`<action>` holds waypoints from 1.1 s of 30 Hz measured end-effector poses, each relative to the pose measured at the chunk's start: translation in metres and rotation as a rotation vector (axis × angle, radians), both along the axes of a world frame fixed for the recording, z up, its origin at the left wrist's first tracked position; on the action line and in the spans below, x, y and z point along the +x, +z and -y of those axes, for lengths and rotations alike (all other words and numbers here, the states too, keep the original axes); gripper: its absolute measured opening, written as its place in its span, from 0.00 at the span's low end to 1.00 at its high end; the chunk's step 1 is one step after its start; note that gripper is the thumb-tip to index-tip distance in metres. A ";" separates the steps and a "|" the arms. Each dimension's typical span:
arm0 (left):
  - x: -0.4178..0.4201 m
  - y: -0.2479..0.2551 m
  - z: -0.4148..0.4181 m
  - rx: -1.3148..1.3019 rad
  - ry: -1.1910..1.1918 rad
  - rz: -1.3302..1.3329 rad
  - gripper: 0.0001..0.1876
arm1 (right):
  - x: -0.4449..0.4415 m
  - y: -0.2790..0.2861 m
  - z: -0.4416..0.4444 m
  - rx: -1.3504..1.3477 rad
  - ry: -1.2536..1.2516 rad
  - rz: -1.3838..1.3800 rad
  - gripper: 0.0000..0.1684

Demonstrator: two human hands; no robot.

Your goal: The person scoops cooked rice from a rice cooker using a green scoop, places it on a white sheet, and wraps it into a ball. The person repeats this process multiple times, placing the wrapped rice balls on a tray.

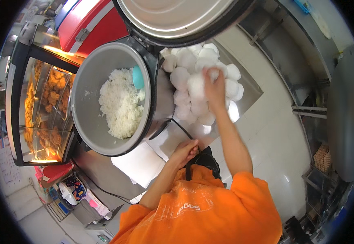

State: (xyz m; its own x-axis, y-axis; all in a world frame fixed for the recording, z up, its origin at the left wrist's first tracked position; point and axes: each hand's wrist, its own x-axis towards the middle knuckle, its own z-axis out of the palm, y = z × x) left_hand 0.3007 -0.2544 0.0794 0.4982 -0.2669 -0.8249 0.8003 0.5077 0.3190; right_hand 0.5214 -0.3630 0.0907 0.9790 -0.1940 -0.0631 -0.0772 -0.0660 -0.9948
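Note:
My right hand [215,90] is over a pile of white paper-wrapped bundles [183,76] on a steel counter [248,88]. Its blurred fingers curve around one white bundle [214,74] at the top. My left hand [185,153] is low by the counter's near edge with its fingers curled. A black cord [181,128] runs to those fingers; whether they grip it cannot be made out. Left of the pile stands an open rice cooker [87,122] with a grey pot. Cooked white rice [120,103] lies inside, with a turquoise scoop [138,77] against the pot's right wall.
The cooker's raised lid [177,15] overhangs the back of the pile. White paper sheets [140,161] lie below the cooker. A lit glass display case [45,113] with fried food is at left, near a red cooler box [94,27]. Steel shelving [309,111] stands across the tiled floor.

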 end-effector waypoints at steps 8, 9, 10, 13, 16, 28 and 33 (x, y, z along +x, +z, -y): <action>-0.065 -0.011 -0.068 0.455 0.360 -0.172 0.05 | 0.248 -0.114 -0.006 -0.534 0.616 -0.066 0.37; -0.083 -0.016 -0.079 0.439 0.435 -0.153 0.05 | 0.250 -0.111 -0.009 -0.551 0.699 -0.099 0.38; -0.096 -0.022 -0.087 0.449 0.461 -0.181 0.06 | 0.255 -0.106 -0.004 -0.562 0.758 -0.124 0.39; -0.125 -0.035 -0.097 0.484 0.525 -0.282 0.07 | 0.265 -0.097 0.011 -0.556 0.873 -0.170 0.43; -0.145 -0.044 -0.099 0.499 0.517 -0.337 0.08 | 0.271 -0.093 0.019 -0.546 0.948 -0.196 0.46; -0.196 -0.052 -0.122 0.867 0.117 -0.285 0.10 | 0.285 -0.152 -0.022 -0.453 0.623 -0.102 0.60; -0.215 -0.034 -0.114 1.012 0.056 -0.353 0.11 | 0.288 -0.083 -0.014 -0.202 0.265 -0.024 0.43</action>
State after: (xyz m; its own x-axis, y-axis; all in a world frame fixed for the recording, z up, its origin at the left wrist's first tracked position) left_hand 0.0854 -0.1400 0.0452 0.1782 0.6372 -0.7498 0.9134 0.1763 0.3669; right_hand 0.8094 -0.3487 0.0076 0.9957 0.0564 -0.0728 -0.0540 -0.2828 -0.9576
